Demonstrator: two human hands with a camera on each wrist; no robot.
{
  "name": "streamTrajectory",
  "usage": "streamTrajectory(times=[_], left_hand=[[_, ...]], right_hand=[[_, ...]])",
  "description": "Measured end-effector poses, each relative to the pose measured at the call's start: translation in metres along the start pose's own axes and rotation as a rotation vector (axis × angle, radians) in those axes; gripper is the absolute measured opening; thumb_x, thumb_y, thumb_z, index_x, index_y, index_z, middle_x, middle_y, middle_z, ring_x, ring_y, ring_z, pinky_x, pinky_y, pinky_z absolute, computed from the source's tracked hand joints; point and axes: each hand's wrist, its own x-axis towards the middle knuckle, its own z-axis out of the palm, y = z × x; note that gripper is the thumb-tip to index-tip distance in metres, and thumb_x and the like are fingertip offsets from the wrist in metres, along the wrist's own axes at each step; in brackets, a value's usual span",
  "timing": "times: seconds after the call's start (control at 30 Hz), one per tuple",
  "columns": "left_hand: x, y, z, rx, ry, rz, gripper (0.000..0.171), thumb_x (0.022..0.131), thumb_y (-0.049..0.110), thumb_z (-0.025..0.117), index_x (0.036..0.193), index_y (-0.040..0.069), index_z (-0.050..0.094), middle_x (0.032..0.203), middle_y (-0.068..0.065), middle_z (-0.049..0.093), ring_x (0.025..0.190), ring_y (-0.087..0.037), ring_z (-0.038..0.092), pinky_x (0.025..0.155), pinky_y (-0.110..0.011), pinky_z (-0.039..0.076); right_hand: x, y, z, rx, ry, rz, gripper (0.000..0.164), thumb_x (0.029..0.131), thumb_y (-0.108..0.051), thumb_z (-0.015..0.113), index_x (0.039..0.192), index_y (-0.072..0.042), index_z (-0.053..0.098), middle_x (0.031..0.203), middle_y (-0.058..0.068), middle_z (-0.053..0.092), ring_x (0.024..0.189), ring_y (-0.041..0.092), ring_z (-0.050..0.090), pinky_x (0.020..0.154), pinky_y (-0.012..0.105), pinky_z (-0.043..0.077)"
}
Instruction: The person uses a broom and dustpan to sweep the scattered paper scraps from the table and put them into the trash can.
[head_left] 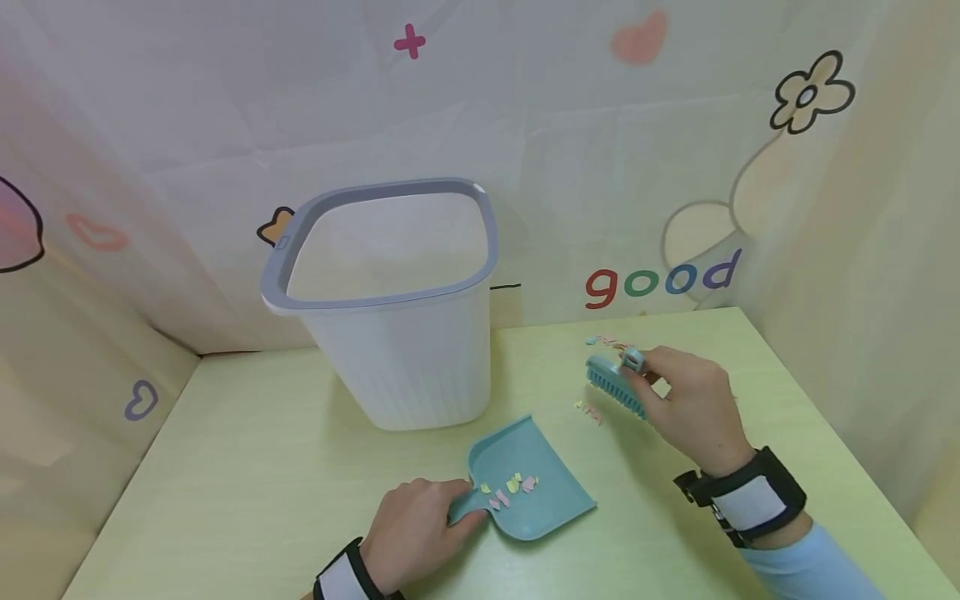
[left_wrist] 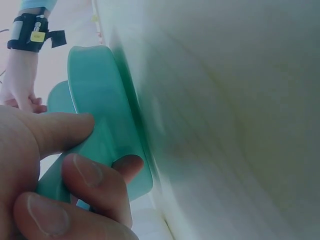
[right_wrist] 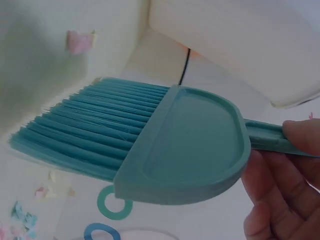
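Left hand (head_left: 420, 529) curled round handle of teal dustpan (head_left: 540, 504); yellow and pink scraps (head_left: 513, 483) lie in pan, near handle end. Right hand (head_left: 693, 408) grips handle of teal brush (right_wrist: 185, 145), held above table (head_left: 247, 467). Loose scraps (head_left: 592, 414) near brush. White bin (head_left: 420, 358) stands behind dustpan, floor hidden.

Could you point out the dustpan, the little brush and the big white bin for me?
Dustpan (head_left: 528, 450): head view, on the bare floor of its pan.
Brush (right_wrist: 192, 140): right wrist view, on its broad flat head.
Bin (head_left: 420, 358): head view, on its front wall.
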Motion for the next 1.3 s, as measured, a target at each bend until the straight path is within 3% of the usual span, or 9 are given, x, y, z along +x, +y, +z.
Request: streamTrajectory(times=[0.13, 0.27, 0.7, 0.93, 1.13, 1.3], left_hand=[[0.000, -0.001, 0.001, -0.004, -0.003, -0.001, 0.026, 0.094, 0.043, 0.073, 0.078, 0.026, 0.062, 0.059, 0.015, 0.023, 0.050, 0.002, 0.030, 0.046, -0.024, 0.019], [0.000, -0.001, 0.000, -0.009, -0.004, 0.002, 0.029, 0.094, 0.043, 0.073, 0.075, 0.026, 0.059, 0.059, 0.015, 0.023, 0.050, 0.001, 0.029, 0.045, -0.024, 0.019], [0.001, -0.003, 0.001, -0.006, 0.000, 0.004, 0.028, 0.094, 0.043, 0.073, 0.076, 0.025, 0.060, 0.058, 0.015, 0.024, 0.049, 0.001, 0.029, 0.045, -0.024, 0.020], [0.002, -0.005, 0.003, -0.009, -0.005, 0.001, 0.025, 0.094, 0.043, 0.073, 0.080, 0.024, 0.064, 0.058, 0.015, 0.024, 0.049, 0.001, 0.029, 0.045, -0.024, 0.019], [0.002, -0.006, 0.003, -0.005, 0.002, 0.006, 0.028, 0.095, 0.044, 0.072, 0.077, 0.026, 0.061, 0.058, 0.016, 0.024, 0.050, 0.001, 0.029, 0.044, -0.024, 0.020], [0.002, -0.006, 0.003, 0.003, 0.003, 0.005, 0.025, 0.094, 0.045, 0.072, 0.081, 0.025, 0.064, 0.059, 0.016, 0.024, 0.051, 0.001, 0.031, 0.044, -0.025, 0.020]], right_hand=[[-0.001, -0.003, 0.005, 0.030, -0.039, 0.006, 0.014, 0.079, -0.003, 0.086, 0.088, -0.007, 0.075, 0.075, 0.001, 0.073, 0.062, 0.011, 0.063, 0.053, 0.027, 0.046], [0.001, -0.007, 0.001, 0.073, -0.007, 0.009, 0.014, 0.079, -0.002, 0.085, 0.088, -0.008, 0.076, 0.077, 0.000, 0.075, 0.064, 0.010, 0.065, 0.056, 0.024, 0.047], [-0.002, -0.005, 0.008, 0.039, -0.006, 0.021, 0.017, 0.079, -0.002, 0.086, 0.093, -0.006, 0.078, 0.079, 0.002, 0.076, 0.066, 0.014, 0.069, 0.054, 0.022, 0.046], [-0.006, -0.017, 0.019, 0.053, -0.063, -0.009, 0.016, 0.079, -0.006, 0.088, 0.089, -0.008, 0.076, 0.075, 0.000, 0.072, 0.060, 0.008, 0.057, 0.051, 0.022, 0.042], [-0.008, -0.038, 0.020, 0.158, -0.088, -0.045, 0.016, 0.080, -0.004, 0.086, 0.084, -0.013, 0.073, 0.074, -0.007, 0.069, 0.064, 0.004, 0.059, 0.053, 0.021, 0.044], [-0.008, -0.047, 0.013, 0.340, -0.079, 0.075, 0.015, 0.083, -0.001, 0.083, 0.093, -0.011, 0.080, 0.072, -0.009, 0.070, 0.063, 0.002, 0.054, 0.056, 0.022, 0.046]])
